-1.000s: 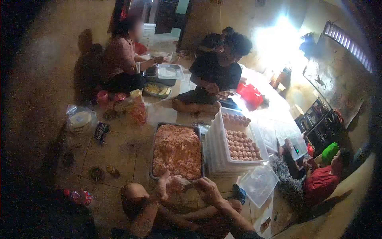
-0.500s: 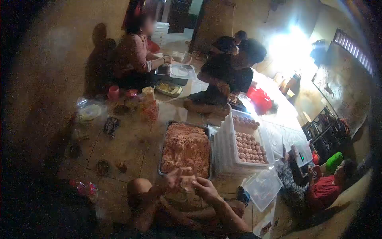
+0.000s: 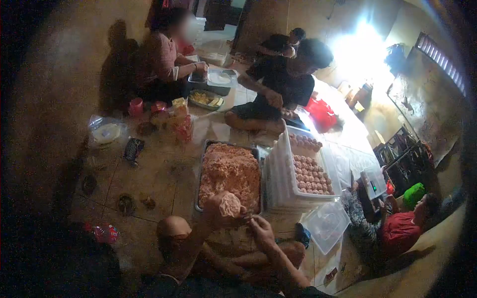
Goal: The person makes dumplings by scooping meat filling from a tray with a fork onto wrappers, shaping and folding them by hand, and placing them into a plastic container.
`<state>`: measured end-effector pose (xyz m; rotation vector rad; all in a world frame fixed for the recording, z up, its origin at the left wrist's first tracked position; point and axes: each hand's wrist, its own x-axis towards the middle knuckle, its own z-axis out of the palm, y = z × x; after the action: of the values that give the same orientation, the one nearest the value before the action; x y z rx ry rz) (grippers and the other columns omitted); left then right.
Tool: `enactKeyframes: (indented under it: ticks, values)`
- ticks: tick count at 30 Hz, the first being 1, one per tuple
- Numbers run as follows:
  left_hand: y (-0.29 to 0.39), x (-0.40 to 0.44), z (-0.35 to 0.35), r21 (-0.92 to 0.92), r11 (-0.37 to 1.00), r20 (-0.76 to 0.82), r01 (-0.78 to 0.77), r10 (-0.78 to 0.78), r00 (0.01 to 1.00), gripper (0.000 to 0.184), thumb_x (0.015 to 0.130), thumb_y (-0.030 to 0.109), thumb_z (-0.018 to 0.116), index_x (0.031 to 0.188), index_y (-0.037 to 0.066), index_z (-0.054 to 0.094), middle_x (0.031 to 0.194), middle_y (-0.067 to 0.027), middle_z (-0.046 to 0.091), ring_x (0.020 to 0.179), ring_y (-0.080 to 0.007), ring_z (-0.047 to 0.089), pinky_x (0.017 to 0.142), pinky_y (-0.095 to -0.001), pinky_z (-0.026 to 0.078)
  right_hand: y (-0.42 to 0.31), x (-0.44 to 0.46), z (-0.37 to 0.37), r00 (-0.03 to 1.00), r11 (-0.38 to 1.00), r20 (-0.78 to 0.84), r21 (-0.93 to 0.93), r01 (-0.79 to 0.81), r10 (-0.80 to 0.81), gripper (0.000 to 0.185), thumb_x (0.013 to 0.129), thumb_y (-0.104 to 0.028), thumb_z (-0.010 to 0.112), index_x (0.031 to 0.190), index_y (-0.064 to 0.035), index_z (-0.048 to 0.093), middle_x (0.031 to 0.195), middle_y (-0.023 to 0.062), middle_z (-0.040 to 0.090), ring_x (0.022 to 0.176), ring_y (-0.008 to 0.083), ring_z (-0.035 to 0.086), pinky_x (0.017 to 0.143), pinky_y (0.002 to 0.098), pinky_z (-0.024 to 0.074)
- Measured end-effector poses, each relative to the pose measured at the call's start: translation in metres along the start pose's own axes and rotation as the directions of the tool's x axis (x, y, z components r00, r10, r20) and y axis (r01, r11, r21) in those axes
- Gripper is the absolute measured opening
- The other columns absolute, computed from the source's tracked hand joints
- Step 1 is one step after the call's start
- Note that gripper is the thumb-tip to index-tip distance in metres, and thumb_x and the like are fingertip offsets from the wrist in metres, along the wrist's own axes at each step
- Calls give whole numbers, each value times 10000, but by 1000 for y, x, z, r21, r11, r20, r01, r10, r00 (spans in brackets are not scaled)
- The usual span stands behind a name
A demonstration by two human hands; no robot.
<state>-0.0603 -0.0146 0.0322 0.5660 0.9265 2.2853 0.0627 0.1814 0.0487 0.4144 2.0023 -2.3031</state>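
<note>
My left hand [image 3: 212, 212] is closed round a pale pink lump of meat mixture [image 3: 229, 204], held over the near edge of the tray. Just to its right is my right hand [image 3: 262, 231], its fingers pinched together close to the lump. Whatever sits between those fingertips is too small and dark to make out. Under and beyond my hands, a dark rectangular tray [image 3: 202, 149] holds a heap of pink meat mixture [image 3: 229, 169]. Beside it stands a stack of white plastic boxes [image 3: 278, 179], the top one holding rows of meatballs [image 3: 313, 176].
A clear plastic lid [image 3: 325, 231] leans by the stack. Ahead sit a person in black [image 3: 278, 84] and a person in pink [image 3: 161, 59]. At right, a person in red [image 3: 405, 231] is near a scale [image 3: 373, 183]. Pink cups [image 3: 136, 107] and bags lie left.
My left hand has lifted slightly, and the lump now shows clearly. My right hand has shifted a little right, fingers still pinched. The person in black has raised their head and arm.
</note>
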Motion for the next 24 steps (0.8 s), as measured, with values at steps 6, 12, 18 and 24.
enactKeyframes:
  ticks: [6, 12, 18, 24]
  values:
    - [16, 7, 16, -73, 975, -191, -209, 192, 962, 343, 986, 360, 612, 1173, 111, 468, 1133, -30, 466, 1089, -155, 520, 1073, -570, 400, 0, -2, 2, 991, 979, 54, -158, 128, -121, 196, 1025, -204, 568, 1114, -35, 610, 854, -10, 547, 795, 85, 522, 698, 286, 451]
    - [59, 14, 58, -11, 938, -323, -345, 323, 889, 195, 1014, 308, 584, 1064, 142, 494, 1021, 18, 467, 1013, -107, 529, 1089, -608, 370, -3, 10, 16, 919, 902, -95, -255, 350, -383, 171, 1006, -157, 579, 1096, -14, 605, 926, 19, 608, 847, 108, 561, 701, 283, 471]
    - [62, 16, 66, 120, 933, -177, -340, 357, 917, 325, 976, 423, 607, 1094, 147, 481, 1224, -40, 478, 1199, -218, 500, 1076, -614, 374, -1, 16, 46, 786, 504, 117, -708, 495, -608, 269, 928, -53, 612, 1194, -15, 603, 1122, 144, 631, 1006, 290, 641, 824, 376, 518]
    - [47, 10, 44, 62, 945, -352, -321, 322, 879, 340, 940, 467, 650, 983, 151, 533, 1449, -146, 519, 1312, -331, 517, 998, -629, 448, -1, 13, 39, 760, 592, 9, -621, 514, -650, 369, 803, -18, 611, 1172, -41, 619, 999, 182, 594, 923, 387, 613, 796, 438, 517]
